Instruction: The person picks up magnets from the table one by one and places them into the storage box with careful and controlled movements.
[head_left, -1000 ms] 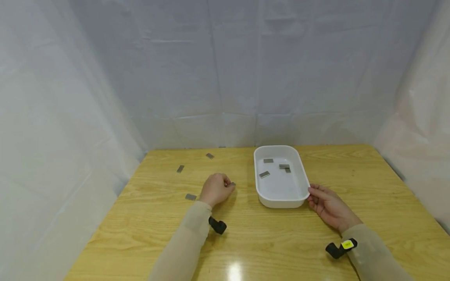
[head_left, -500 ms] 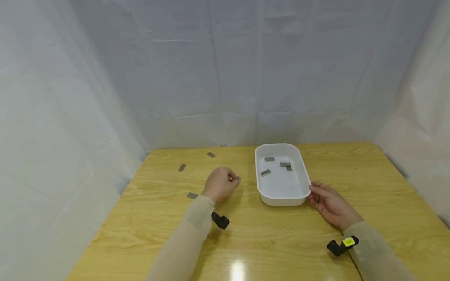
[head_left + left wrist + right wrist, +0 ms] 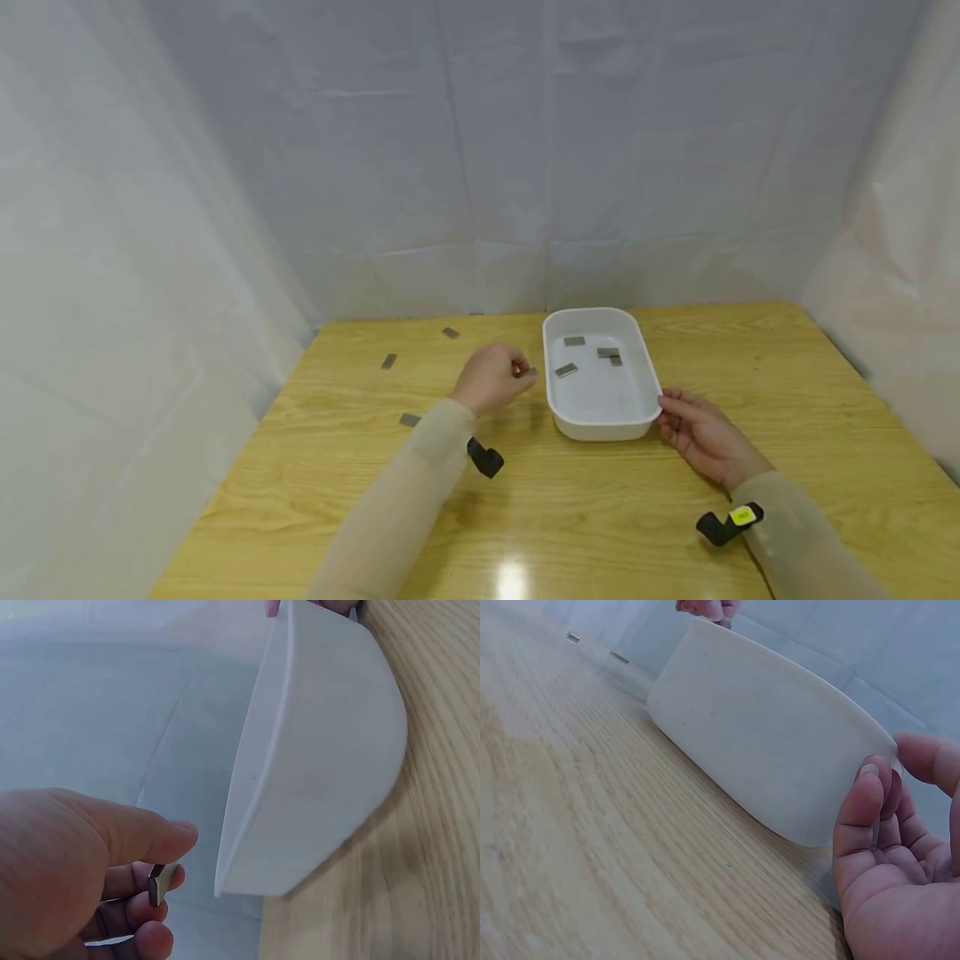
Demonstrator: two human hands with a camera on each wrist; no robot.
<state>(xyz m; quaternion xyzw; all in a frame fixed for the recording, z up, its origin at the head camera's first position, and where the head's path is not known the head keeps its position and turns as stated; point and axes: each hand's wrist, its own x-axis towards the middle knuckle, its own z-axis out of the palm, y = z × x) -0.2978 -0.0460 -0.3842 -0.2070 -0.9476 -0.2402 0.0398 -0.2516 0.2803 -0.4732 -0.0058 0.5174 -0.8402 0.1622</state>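
My left hand (image 3: 491, 382) pinches a small flat rectangular metal block (image 3: 161, 883) between thumb and fingers. It is raised over the table, just left of a white plastic tub (image 3: 603, 432). In the left wrist view the block shows a shiny edge, close to the tub's rim. Several similar grey blocks lie inside the tub, one of them (image 3: 566, 370) near its left wall and two overlapping further right. On the tub's near right corner, my right hand (image 3: 705, 437) grips the rim with thumb and fingers.
Three more grey metal blocks lie apart on the left part of the wooden table (image 3: 570, 517): one at the back (image 3: 450, 332), another (image 3: 389, 361) further left, and a third block (image 3: 409, 420) beside the left sleeve. Pale sheeting (image 3: 495, 150) hangs behind and at both sides.
My left hand has moved right and slightly farther from me, carrying the block from near the table up beside the tub. The right hand has stayed on the rim.
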